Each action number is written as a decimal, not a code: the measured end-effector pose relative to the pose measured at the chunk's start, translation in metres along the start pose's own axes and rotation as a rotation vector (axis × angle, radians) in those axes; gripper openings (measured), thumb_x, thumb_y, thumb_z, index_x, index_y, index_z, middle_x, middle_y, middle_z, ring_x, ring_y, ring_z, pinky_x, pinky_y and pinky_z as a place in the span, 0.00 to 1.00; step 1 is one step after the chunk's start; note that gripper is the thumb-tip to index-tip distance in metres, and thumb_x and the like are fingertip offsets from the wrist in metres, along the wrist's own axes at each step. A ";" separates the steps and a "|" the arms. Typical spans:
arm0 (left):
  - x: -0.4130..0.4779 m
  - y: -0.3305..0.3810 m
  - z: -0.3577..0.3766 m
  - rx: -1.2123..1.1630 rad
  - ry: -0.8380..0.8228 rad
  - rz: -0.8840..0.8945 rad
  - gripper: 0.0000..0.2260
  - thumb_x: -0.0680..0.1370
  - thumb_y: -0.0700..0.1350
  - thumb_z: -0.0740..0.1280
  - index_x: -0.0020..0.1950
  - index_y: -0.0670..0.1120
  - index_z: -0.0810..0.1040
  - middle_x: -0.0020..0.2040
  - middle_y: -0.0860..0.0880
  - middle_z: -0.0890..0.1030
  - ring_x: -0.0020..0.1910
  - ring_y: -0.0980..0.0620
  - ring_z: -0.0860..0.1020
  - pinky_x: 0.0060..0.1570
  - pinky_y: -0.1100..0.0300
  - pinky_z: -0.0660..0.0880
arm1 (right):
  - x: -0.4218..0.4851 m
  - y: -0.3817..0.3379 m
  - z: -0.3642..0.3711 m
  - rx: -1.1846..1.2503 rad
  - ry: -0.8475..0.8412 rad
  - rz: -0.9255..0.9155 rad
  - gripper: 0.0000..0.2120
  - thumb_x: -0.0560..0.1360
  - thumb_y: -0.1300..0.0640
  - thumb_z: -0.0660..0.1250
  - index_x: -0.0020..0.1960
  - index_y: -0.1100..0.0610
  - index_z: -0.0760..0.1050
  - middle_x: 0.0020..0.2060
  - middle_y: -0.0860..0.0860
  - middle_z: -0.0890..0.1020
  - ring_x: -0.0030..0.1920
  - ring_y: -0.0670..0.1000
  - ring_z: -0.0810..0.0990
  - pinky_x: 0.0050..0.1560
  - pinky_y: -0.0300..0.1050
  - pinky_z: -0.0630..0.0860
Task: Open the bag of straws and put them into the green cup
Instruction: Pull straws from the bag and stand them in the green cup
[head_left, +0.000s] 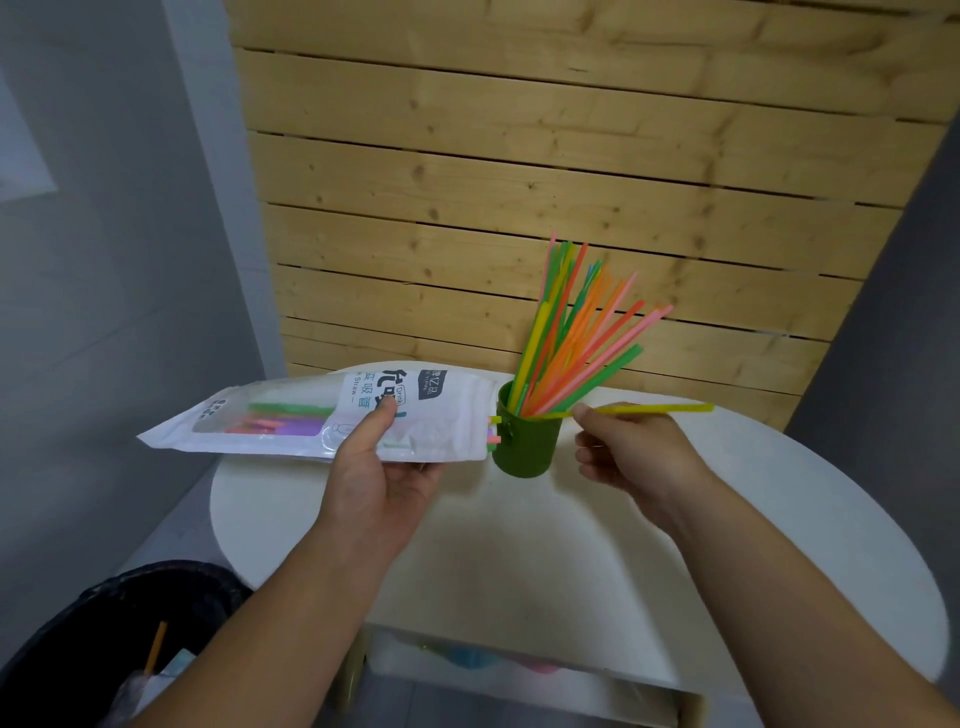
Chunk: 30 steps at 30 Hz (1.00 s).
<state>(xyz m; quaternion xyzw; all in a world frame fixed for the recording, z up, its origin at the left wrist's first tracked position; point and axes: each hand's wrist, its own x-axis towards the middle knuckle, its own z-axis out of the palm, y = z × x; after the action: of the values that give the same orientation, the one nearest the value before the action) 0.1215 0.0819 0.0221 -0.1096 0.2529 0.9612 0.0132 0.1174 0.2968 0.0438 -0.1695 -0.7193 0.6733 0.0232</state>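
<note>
The green cup (525, 441) stands on the white round table (753, 519), holding several coloured straws (576, 332) that fan up to the right. My left hand (379, 467) grips the white straw bag (311, 415) lying level, its open mouth touching the cup's left side; a few straw tips poke out there, and more straws show through the bag's window. My right hand (623, 447), just right of the cup, pinches a single yellow straw (654, 409) held level, one end over the cup's rim.
A wooden slat panel (519, 182) rises behind the table. A black bin (119, 639) with a liner and an orange straw inside sits at the lower left. A shelf with coloured items lies under the table's front edge.
</note>
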 end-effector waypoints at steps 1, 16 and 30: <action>-0.001 0.000 0.001 0.008 -0.009 0.003 0.08 0.82 0.39 0.68 0.59 0.47 0.81 0.53 0.45 0.90 0.50 0.48 0.89 0.51 0.45 0.85 | -0.003 -0.001 0.006 0.087 -0.019 0.037 0.10 0.79 0.54 0.68 0.46 0.61 0.77 0.36 0.57 0.81 0.33 0.53 0.80 0.39 0.47 0.82; -0.008 -0.001 0.007 0.058 -0.032 0.023 0.10 0.82 0.39 0.68 0.62 0.49 0.81 0.57 0.46 0.89 0.54 0.47 0.88 0.53 0.45 0.84 | 0.009 0.001 0.007 0.427 0.221 -0.015 0.17 0.76 0.58 0.72 0.59 0.67 0.73 0.39 0.61 0.83 0.34 0.51 0.85 0.41 0.44 0.83; -0.004 -0.003 0.011 0.214 -0.113 0.042 0.09 0.83 0.40 0.67 0.60 0.49 0.83 0.53 0.47 0.89 0.48 0.50 0.89 0.52 0.47 0.85 | -0.022 0.009 0.054 0.429 -0.088 0.179 0.22 0.83 0.44 0.58 0.56 0.62 0.78 0.44 0.59 0.86 0.44 0.57 0.85 0.46 0.51 0.82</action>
<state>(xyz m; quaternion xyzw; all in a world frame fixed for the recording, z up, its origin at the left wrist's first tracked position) 0.1231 0.0897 0.0307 -0.0479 0.3553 0.9333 0.0189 0.1258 0.2387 0.0345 -0.1942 -0.5423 0.8168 -0.0327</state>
